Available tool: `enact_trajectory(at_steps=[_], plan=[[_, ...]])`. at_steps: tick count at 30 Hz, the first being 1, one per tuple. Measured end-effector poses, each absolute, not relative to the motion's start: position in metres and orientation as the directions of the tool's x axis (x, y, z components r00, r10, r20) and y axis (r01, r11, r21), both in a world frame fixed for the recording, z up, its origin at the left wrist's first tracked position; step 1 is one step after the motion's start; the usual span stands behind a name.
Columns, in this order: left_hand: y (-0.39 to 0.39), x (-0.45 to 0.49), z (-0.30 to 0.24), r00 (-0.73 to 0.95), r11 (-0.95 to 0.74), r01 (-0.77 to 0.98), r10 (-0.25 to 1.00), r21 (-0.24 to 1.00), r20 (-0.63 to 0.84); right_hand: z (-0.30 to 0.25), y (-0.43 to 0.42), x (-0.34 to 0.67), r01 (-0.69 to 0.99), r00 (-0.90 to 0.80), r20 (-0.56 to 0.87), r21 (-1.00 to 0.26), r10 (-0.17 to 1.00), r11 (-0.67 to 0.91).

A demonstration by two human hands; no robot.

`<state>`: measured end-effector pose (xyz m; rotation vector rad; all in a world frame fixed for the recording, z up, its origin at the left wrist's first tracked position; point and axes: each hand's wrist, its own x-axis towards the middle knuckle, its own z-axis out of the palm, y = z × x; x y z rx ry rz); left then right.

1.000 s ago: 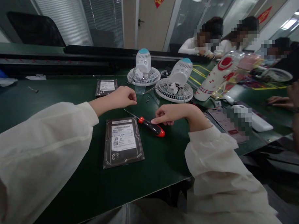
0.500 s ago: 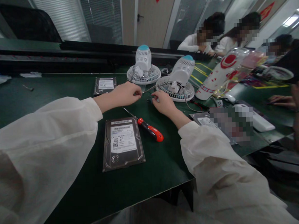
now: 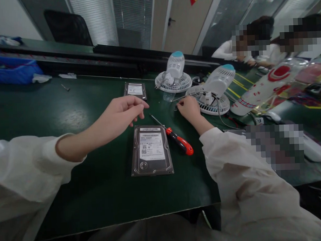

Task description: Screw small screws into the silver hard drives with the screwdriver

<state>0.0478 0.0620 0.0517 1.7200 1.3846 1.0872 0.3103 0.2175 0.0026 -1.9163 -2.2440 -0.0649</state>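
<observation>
A hard drive (image 3: 151,150) lies label up on the green table (image 3: 70,113) in front of me. Just right of it rests a screwdriver (image 3: 180,144) with a red and black handle, its tip pointing away from me. My left hand (image 3: 122,113) hovers over the table beyond the drive's far left corner, fingers loosely spread and nothing visible in them. My right hand (image 3: 189,107) rests on the table past the screwdriver's tip. Its fingertips are pressed together at some tiny screws (image 3: 176,108), and I cannot see whether they hold one.
A second hard drive (image 3: 135,89) lies farther back. Two small white fans (image 3: 174,74) (image 3: 214,92) lie face down behind my right hand, with a clear cup (image 3: 168,96) beside them. A white and red bottle (image 3: 264,88) lies at right. Other people work at the far right.
My left hand has drawn back from the screws toward me and its fingers have opened. My right hand has stayed at the screws. The view has shifted.
</observation>
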Motion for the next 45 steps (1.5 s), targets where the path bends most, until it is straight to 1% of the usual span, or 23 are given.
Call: enact_trajectory(at_steps=[3,6,8,10,12,15,19,23,26,28,31,34,36,38,45], plan=[[0.050,0.040,0.046,-0.022,-0.141,0.357,0.987,0.923,0.159,0.005,0.217,0.308,0.985,-0.152,0.163,-0.062,0.975,0.164],[0.047,0.036,0.040,-0.141,-0.087,0.203,0.983,0.975,0.117,0.007,0.216,0.305,0.985,-0.161,0.157,-0.036,0.974,0.169],[0.047,0.034,0.034,-0.186,-0.085,0.123,0.977,0.989,0.107,0.009,0.215,0.303,0.986,-0.163,0.157,-0.015,0.974,0.167],[0.049,0.033,0.025,-0.212,-0.089,0.095,0.971,0.992,0.107,0.010,0.213,0.301,0.987,-0.161,0.157,0.005,0.974,0.162],[0.051,0.031,0.013,-0.196,-0.057,0.128,0.977,0.990,0.082,0.011,0.211,0.300,0.988,-0.156,0.152,0.018,0.976,0.155],[0.053,0.027,-0.004,-0.133,-0.090,0.248,0.983,0.964,0.126,0.014,0.208,0.300,0.991,-0.137,0.129,0.020,0.982,0.136],[0.055,0.024,-0.012,-0.038,-0.099,0.313,0.992,0.945,0.117,0.020,0.205,0.303,0.991,-0.130,0.088,-0.012,0.988,0.131],[0.056,0.023,-0.010,-0.017,-0.061,0.337,0.997,0.939,0.071,0.033,0.201,0.303,0.972,-0.202,0.032,-0.112,0.979,0.204],[0.057,0.024,-0.010,-0.020,-0.035,0.334,0.999,0.942,0.045,0.047,0.189,0.294,0.922,-0.306,-0.025,-0.257,0.952,0.290],[0.058,0.024,-0.010,-0.017,-0.034,0.347,0.999,0.937,0.043,0.054,0.176,0.281,0.849,-0.410,-0.069,-0.394,0.909,0.353],[0.058,0.026,-0.008,-0.013,-0.046,0.403,0.998,0.914,0.056,0.055,0.155,0.253,0.675,-0.584,-0.094,-0.609,0.807,0.417],[0.058,0.026,-0.006,0.012,-0.075,0.475,0.997,0.877,0.079,0.046,0.142,0.228,0.518,-0.710,-0.102,-0.746,0.696,0.419],[0.057,0.027,-0.004,0.038,-0.094,0.514,0.995,0.852,0.087,0.038,0.141,0.219,0.450,-0.764,-0.109,-0.796,0.636,0.405],[0.057,0.027,-0.003,0.050,-0.102,0.539,0.995,0.836,0.089,0.032,0.144,0.216,0.409,-0.791,-0.107,-0.825,0.603,0.390],[0.054,0.028,0.001,0.066,-0.097,0.592,0.995,0.800,0.072,0.026,0.152,0.212,0.365,-0.813,-0.094,-0.851,0.574,0.379]])
